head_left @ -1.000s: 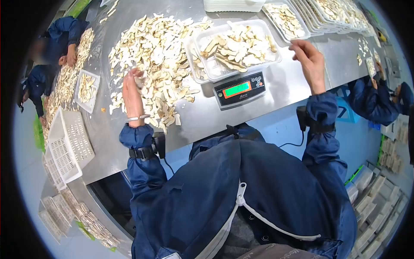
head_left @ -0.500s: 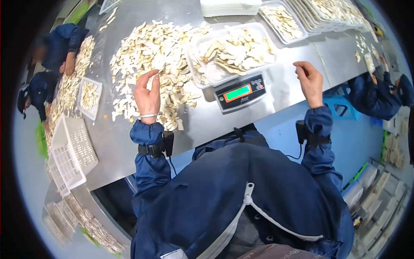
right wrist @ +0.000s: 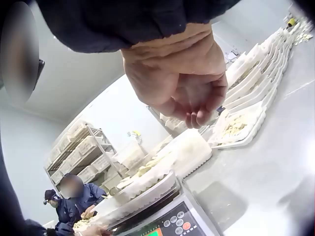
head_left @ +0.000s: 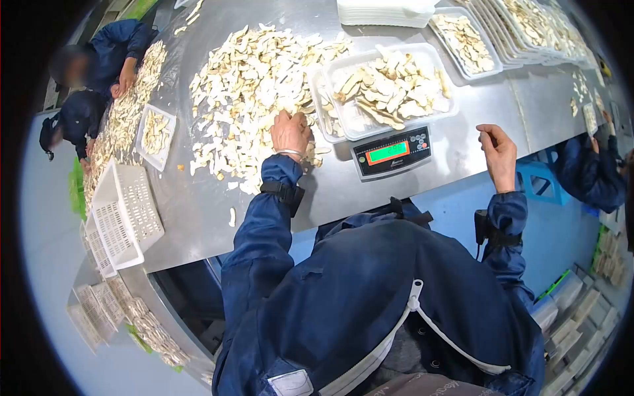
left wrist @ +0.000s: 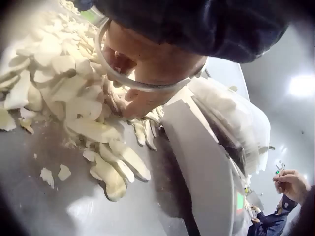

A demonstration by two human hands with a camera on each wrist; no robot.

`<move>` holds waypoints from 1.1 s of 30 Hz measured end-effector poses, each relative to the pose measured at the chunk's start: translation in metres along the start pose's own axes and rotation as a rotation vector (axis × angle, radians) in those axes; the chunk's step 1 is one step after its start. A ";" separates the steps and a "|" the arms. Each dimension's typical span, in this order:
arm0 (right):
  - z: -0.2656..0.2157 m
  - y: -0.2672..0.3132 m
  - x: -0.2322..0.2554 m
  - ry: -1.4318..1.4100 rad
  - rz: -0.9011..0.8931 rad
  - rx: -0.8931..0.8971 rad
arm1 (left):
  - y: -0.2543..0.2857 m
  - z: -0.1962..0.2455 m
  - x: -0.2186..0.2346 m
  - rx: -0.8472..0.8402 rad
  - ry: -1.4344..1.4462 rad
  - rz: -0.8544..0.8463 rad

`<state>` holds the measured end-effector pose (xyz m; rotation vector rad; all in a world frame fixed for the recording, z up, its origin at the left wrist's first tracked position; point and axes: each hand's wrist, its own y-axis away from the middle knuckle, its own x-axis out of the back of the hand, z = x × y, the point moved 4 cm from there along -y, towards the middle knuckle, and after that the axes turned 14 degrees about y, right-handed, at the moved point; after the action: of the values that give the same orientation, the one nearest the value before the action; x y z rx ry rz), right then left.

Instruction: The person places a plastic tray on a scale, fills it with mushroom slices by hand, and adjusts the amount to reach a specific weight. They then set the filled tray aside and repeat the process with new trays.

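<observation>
The left hand (head_left: 290, 134) is at the right side of a spread pile of pale dried slices (head_left: 238, 86), its fingers bent down onto them. In the left wrist view that hand (left wrist: 142, 73) reaches into the slices (left wrist: 93, 113); whether it grips one is hidden. The right hand (head_left: 500, 155) hovers above the table, right of the scale (head_left: 391, 156), its fingers loosely curled and holding nothing. In the right wrist view the same hand (right wrist: 182, 83) is empty. A clear tray (head_left: 448, 109) heaped with slices sits on the scale, whose display is lit green.
Stacked empty white trays (head_left: 386, 14) stand at the back, beside a filled tray (head_left: 466, 45) and rows of more. At the left are a small tray (head_left: 156, 137), white baskets (head_left: 125, 214) and two people. A blue stool (head_left: 543, 179) and another person are at the right.
The left hand has moved right across the pile and lowered its fingers onto the slices. The right hand has come a little nearer the table's front edge, its fingers more curled. The head view has shifted.
</observation>
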<state>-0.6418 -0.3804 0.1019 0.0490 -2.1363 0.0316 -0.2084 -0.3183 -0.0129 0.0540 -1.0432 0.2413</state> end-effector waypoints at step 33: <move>-0.013 0.015 -0.007 -0.021 0.008 -0.049 | 0.066 0.005 -0.001 -0.171 0.255 -0.281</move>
<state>-0.6277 -0.3651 0.1028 0.0118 -2.1569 -0.0158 -0.2281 -0.2552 -0.0154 0.0143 -0.7872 -0.0955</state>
